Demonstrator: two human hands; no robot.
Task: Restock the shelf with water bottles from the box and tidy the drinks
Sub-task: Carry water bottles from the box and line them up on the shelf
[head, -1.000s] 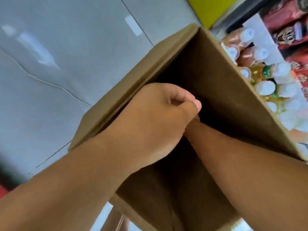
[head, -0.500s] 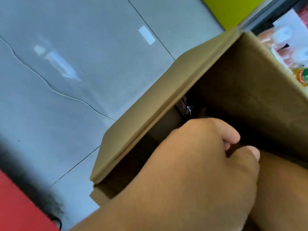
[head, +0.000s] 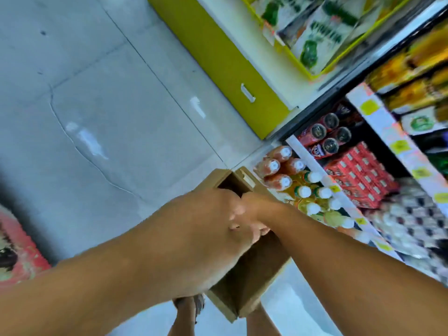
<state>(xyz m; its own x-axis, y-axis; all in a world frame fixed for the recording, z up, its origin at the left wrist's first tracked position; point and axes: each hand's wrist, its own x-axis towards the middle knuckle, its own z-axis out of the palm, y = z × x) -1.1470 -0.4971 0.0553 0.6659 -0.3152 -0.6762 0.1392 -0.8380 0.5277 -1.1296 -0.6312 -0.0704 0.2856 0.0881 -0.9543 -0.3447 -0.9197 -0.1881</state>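
Brown cardboard fills the middle of the view: the box [head: 244, 284] sits low in front of the person, its open top turned toward the shelf [head: 308, 163], one far corner of the dark inside showing past the knuckles. Both forearms reach in from the bottom edge and meet right over that opening. The left hand [head: 208, 229] lies on top, back of the hand to the camera, fingers curled down at the box mouth, and whether they are gripping anything I cannot tell. The right hand [head: 254, 212] comes in from the right and tucks under the left one; its fingers are hidden, so its hold is anyone's guess too. No water bottle shows inside the box from here. Just beside the box, on the lowest shelf level, stand orange and yellow drinks with white caps [head: 300, 187], packed close together. Behind them, deeper on the shelf, sit red bottles with dark caps [head: 327, 139] and a stack of red cartons [head: 358, 175]. A lime-green cabinet [head: 218, 61] runs along the floor farther up, and grey floor tiles [head: 97, 93] with a thin crack cover the left side. Below the box, feet [head: 191, 309] show on the tiles.
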